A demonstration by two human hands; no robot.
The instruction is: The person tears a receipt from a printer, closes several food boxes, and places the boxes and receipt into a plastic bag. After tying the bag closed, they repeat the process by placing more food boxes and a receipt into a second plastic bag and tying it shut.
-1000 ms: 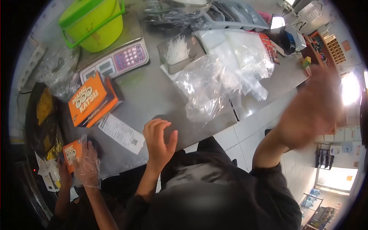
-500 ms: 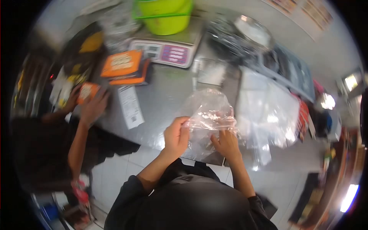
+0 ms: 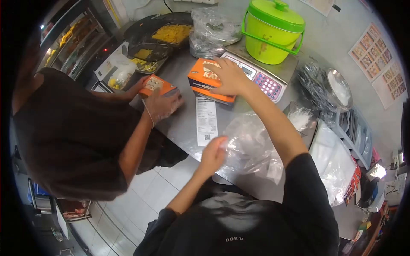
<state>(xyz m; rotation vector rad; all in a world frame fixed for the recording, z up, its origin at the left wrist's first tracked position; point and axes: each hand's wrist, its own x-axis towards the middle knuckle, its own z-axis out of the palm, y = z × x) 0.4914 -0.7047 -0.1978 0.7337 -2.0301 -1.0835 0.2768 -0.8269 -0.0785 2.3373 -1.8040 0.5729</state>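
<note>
My right hand point(image 3: 230, 77) reaches over a stack of two orange-and-black food boxes point(image 3: 203, 82), its fingers gripping across the upper one. The stack rests on the metal table in front of the scale. My left hand point(image 3: 212, 157), slightly blurred, is closed at the near edge of a clear plastic bag point(image 3: 252, 141), pinching it. The bag lies crumpled on the table under my right forearm. A printed receipt point(image 3: 206, 123) lies between the boxes and my left hand.
At left, a co-worker's gloved hands point(image 3: 160, 102) hold another orange box point(image 3: 156, 84). Behind are a digital scale point(image 3: 267, 87), a lidded green bucket point(image 3: 273, 36) and trays of yellow food point(image 3: 171, 33). White plastic bags point(image 3: 326, 160) and a grey cutlery tray point(image 3: 356, 132) stand right.
My right hand has left the plastic bag and moved onto the stacked orange boxes. My left hand stays by the bag, which now lies flatter on the table. The view has swung left.
</note>
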